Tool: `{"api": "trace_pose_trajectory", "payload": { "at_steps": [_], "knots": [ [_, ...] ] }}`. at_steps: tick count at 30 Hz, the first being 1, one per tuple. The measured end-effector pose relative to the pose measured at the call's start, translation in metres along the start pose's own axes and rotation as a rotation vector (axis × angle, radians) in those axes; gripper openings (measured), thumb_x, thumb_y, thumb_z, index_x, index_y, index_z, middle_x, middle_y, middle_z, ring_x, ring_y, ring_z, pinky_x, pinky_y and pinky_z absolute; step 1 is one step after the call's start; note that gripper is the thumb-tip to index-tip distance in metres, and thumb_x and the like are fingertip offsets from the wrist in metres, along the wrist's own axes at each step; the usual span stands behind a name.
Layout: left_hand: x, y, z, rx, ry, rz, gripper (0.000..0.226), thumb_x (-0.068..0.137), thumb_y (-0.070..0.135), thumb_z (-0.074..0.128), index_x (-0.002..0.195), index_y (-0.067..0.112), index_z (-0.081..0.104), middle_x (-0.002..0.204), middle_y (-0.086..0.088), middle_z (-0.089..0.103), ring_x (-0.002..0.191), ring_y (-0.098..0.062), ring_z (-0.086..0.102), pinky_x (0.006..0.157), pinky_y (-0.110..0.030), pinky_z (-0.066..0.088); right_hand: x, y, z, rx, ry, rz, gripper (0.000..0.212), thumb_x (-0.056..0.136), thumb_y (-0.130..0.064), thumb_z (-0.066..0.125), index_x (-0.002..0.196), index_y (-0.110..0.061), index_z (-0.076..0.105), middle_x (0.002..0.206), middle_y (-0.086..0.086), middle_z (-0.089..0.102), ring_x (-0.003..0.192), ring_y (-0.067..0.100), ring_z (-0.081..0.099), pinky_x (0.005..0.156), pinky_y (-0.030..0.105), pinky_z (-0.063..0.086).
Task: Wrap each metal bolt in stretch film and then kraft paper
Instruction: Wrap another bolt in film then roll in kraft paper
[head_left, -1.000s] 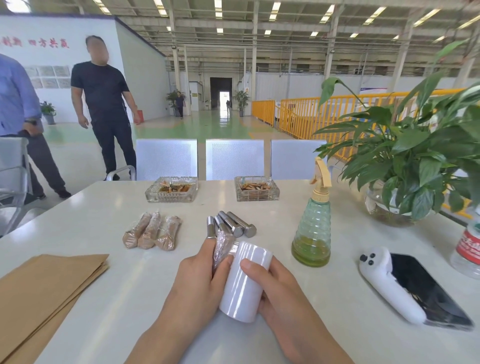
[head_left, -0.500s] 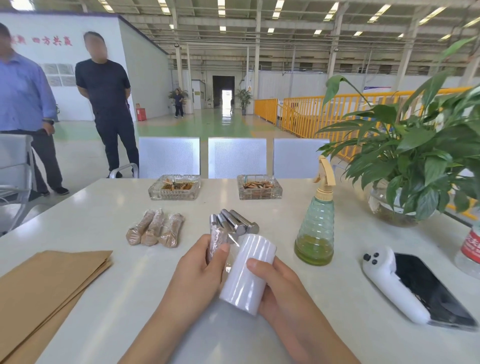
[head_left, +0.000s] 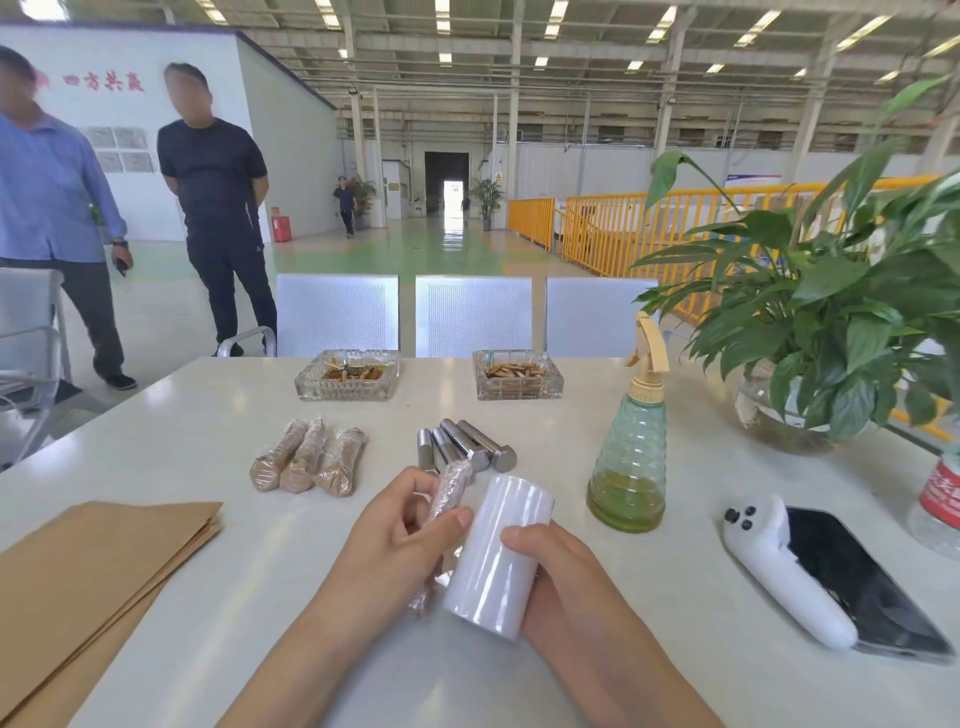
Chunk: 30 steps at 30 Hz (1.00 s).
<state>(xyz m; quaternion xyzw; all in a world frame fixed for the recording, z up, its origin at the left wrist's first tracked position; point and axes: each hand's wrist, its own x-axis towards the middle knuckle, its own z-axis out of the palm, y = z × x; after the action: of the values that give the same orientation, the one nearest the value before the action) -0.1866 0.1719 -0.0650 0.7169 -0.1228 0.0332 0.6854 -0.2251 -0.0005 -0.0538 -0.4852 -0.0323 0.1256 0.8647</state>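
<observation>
there, four bare bolts (head_left: 464, 448) and three paper-wrapped bolts (head_left: 306, 457) on the white table (head_left: 208, 415); left hand (head_left: 400, 545) grasps a film-covered bolt (head_left: 451, 492), right hand (head_left: 563, 577) clasps the film roll (head_left: 496, 556).

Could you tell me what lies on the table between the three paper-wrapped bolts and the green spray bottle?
In the head view, a small cluster of bare metal bolts lies between the wrapped bolts and the spray bottle; the table is otherwise bare there.

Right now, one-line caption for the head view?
Left hand holds film-wrapped bolt; right hand grips stretch-film roll.
</observation>
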Motion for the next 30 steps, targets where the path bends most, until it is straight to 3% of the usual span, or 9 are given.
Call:
{"api": "trace_pose_trajectory", "payload": {
  "at_steps": [2, 4, 7, 12, 16, 19, 21, 23, 30],
  "knots": [
    [-0.002, 0.002, 0.004, -0.019, -0.036, 0.013, 0.012, 0.097, 0.027, 0.070, 0.104, 0.020, 0.064, 0.080, -0.014, 0.064, 0.066, -0.023, 0.056, 0.054, -0.030, 0.046, 0.000, 0.002, 0.002, 0.022, -0.028, 0.005, 0.051, 0.083, -0.013, 0.065, 0.132, 0.002, 0.062, 0.126, 0.028, 0.068, 0.122, 0.044, 0.064, 0.109, 0.062, 0.046],
    [-0.003, 0.001, 0.006, 0.059, -0.047, 0.064, 0.008, 0.103, 0.023, 0.061, 0.107, 0.022, 0.067, 0.089, -0.011, 0.071, 0.076, -0.017, 0.064, 0.067, -0.029, 0.052, 0.001, 0.004, 0.003, 0.015, -0.026, 0.004, 0.055, 0.078, -0.015, 0.065, 0.131, 0.000, 0.063, 0.125, 0.029, 0.068, 0.121, 0.045, 0.063, 0.108, 0.063, 0.046],
    [-0.003, -0.001, 0.006, 0.121, -0.064, 0.072, 0.021, 0.105, 0.029, 0.057, 0.104, 0.011, 0.066, 0.091, -0.024, 0.067, 0.079, -0.018, 0.060, 0.074, -0.038, 0.048, 0.002, 0.006, 0.001, 0.011, -0.042, 0.011, 0.054, 0.078, -0.015, 0.065, 0.130, 0.000, 0.065, 0.125, 0.027, 0.069, 0.122, 0.044, 0.063, 0.109, 0.063, 0.045],
    [0.001, 0.001, 0.006, 0.078, -0.024, -0.113, 0.055, 0.103, 0.055, 0.046, 0.088, 0.006, 0.063, 0.075, -0.011, 0.062, 0.067, -0.020, 0.057, 0.067, -0.036, 0.044, 0.000, 0.004, 0.000, 0.038, -0.087, 0.016, 0.052, 0.079, -0.008, 0.067, 0.129, 0.005, 0.063, 0.125, 0.029, 0.068, 0.123, 0.045, 0.063, 0.113, 0.062, 0.042],
    [-0.002, 0.004, 0.002, 0.085, -0.090, -0.023, 0.047, 0.098, 0.055, 0.049, 0.109, 0.014, 0.069, 0.106, -0.021, 0.070, 0.093, -0.033, 0.068, 0.093, -0.053, 0.051, -0.003, 0.001, 0.000, 0.041, -0.072, 0.024, 0.049, 0.085, -0.010, 0.063, 0.132, 0.001, 0.063, 0.127, 0.027, 0.068, 0.124, 0.042, 0.063, 0.112, 0.061, 0.043],
    [-0.004, 0.009, 0.001, 0.070, -0.092, 0.047, 0.053, 0.094, 0.051, 0.058, 0.112, 0.001, 0.062, 0.101, -0.026, 0.065, 0.089, -0.023, 0.056, 0.084, -0.055, 0.048, -0.005, 0.000, 0.000, 0.026, -0.073, 0.012, 0.050, 0.085, -0.008, 0.065, 0.135, -0.003, 0.063, 0.129, 0.024, 0.068, 0.125, 0.040, 0.063, 0.113, 0.060, 0.043],
    [-0.003, 0.009, 0.000, 0.088, -0.062, 0.098, 0.058, 0.092, 0.049, 0.064, 0.102, -0.008, 0.055, 0.084, -0.022, 0.056, 0.081, -0.020, 0.049, 0.073, -0.042, 0.041, -0.005, 0.000, 0.000, 0.030, -0.078, 0.001, 0.051, 0.085, -0.010, 0.062, 0.136, -0.004, 0.062, 0.131, 0.023, 0.067, 0.127, 0.039, 0.062, 0.114, 0.059, 0.041],
    [-0.002, 0.009, 0.002, 0.148, -0.016, 0.150, 0.055, 0.091, 0.047, 0.066, 0.089, -0.006, 0.053, 0.074, -0.020, 0.048, 0.072, -0.017, 0.044, 0.067, -0.035, 0.034, -0.004, 0.001, 0.000, 0.029, -0.087, -0.015, 0.050, 0.088, -0.010, 0.064, 0.137, -0.004, 0.060, 0.133, 0.023, 0.067, 0.129, 0.038, 0.061, 0.114, 0.060, 0.041],
    [-0.002, 0.010, 0.006, 0.223, 0.045, 0.186, 0.044, 0.092, 0.048, 0.062, 0.086, 0.005, 0.058, 0.077, -0.022, 0.049, 0.070, -0.017, 0.042, 0.064, -0.042, 0.037, 0.000, 0.004, 0.003, -0.039, -0.079, -0.043, 0.055, 0.085, -0.026, 0.075, 0.136, -0.008, 0.063, 0.132, 0.019, 0.068, 0.127, 0.034, 0.063, 0.112, 0.056, 0.045]
  ]
}}
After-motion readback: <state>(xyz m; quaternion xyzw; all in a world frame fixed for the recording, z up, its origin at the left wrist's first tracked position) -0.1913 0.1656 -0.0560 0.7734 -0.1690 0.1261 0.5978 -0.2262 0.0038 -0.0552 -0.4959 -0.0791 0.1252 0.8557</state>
